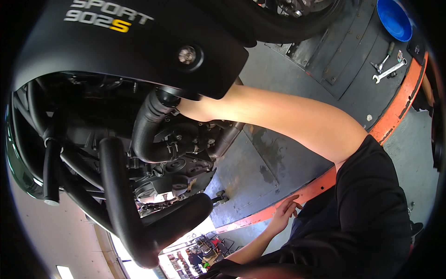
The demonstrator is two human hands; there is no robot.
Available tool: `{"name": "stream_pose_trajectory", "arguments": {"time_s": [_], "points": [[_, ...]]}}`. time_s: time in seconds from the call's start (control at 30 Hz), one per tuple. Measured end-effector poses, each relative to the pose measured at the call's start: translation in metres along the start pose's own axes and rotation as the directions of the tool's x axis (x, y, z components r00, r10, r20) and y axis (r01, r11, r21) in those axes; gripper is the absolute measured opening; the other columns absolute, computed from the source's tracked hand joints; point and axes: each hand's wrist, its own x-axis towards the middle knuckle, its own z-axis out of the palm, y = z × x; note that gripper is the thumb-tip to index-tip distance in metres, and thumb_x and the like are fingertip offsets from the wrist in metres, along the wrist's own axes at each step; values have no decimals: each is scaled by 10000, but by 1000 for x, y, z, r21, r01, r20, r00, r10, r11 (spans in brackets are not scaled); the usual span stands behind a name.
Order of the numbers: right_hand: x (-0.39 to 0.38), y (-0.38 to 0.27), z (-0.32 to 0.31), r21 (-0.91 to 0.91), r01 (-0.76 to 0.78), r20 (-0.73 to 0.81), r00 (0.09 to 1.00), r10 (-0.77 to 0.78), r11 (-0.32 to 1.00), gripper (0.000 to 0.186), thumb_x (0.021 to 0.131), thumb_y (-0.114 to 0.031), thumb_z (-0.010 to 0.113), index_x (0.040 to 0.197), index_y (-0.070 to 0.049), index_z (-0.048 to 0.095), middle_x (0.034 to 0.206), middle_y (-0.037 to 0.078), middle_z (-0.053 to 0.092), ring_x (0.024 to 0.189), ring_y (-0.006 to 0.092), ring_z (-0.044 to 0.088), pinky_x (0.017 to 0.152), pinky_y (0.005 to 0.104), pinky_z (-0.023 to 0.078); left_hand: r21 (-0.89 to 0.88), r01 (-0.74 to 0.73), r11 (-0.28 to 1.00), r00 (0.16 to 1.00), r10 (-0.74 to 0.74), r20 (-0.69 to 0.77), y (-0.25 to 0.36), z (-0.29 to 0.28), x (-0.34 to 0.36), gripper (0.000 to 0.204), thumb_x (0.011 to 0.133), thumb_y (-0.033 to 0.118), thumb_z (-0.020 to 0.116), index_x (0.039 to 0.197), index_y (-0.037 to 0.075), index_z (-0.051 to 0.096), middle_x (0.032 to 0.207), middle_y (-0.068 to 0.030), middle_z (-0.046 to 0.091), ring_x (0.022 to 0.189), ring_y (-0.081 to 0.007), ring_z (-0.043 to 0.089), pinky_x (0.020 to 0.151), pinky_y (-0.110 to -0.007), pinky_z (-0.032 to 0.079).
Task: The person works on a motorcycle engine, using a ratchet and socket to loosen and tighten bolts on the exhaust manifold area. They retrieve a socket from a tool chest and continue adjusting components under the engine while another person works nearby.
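Observation:
A motorcycle's black fairing panel (139, 51), with printed lettering and a round bolt, spans the upper left. My right hand (197, 110) reaches in under its lower edge, beside a thick black hose (147, 125). The fingers are hidden behind the panel and hose, so what they touch does not show. Below the hose lies the engine (176, 169), dark with several covers and clamps. My left hand (282, 215) hangs away from the bike, near the orange platform edge. Its fingers are loosely bent and apart, with nothing in them.
Black frame tubes (118, 186) and a padded bar (186, 216) stick out at the lower left. A wheel (297, 28) stands at the top. On the dark lift platform (320, 125) lie a combination wrench (389, 71), a ratchet (383, 59) and a blue bowl (394, 19). Its rim (399, 107) is orange.

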Motion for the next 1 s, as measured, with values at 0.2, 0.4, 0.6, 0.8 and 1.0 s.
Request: {"name": "stream_pose_trajectory", "arguments": {"time_s": [0.2, 0.4, 0.6, 0.8, 1.0], "points": [[-1, -3, -28, -17, 34, 104, 994, -32, 999, 319, 795, -65, 689, 1111, -102, 677, 1021, 126, 684, 951, 331, 666, 820, 406, 552, -2, -57, 998, 998, 57, 36, 13, 4, -1, 446, 1086, 239, 448, 1477, 26, 435, 1101, -77, 676, 803, -114, 574, 718, -246, 439], [-14, 14, -37, -97, 151, 77, 987, -144, 984, 308, 777, -22, 678, 1084, -32, 661, 917, 115, 668, 784, 284, 652, 700, 392, 540, -73, -114, 991, 992, 118, 47, 39, 17, 11, 448, 1074, 190, 476, 1467, -20, 430, 1044, -91, 662, 808, -134, 568, 781, -270, 493], [-39, 11, -59, -244, -15, 202, 977, 66, 970, 257, 891, -128, 676, 1108, -5, 609, 1030, 208, 643, 935, 423, 624, 801, 468, 511, -138, -164, 977, 986, 166, -1, 49, 28, 6, 412, 1067, 198, 483, 1437, 18, 479, 1060, -74, 700, 757, -106, 585, 673, -230, 441], [-127, -24, -126, -533, -341, 155, 860, 486, 774, 326, 956, -262, 631, 1133, 1, 556, 977, 232, 623, 930, 440, 619, 799, 488, 492, -129, -180, 975, 983, 176, -45, 84, 39, 0, 382, 1017, 88, 508, 1391, 9, 519, 1026, -75, 691, 789, -126, 624, 745, -270, 519], [-235, -128, -193, -579, -653, 85, 547, 833, 488, 438, 1009, -388, 551, 1174, 18, 555, 1044, 262, 654, 1003, 441, 632, 851, 473, 499, 252, -601, 758, 674, 651, -350, 116, 33, 24, 563, 971, 135, 638, 1475, 28, 410, 1317, -159, 522, 1095, -239, 572, 890, -355, 478]]}}
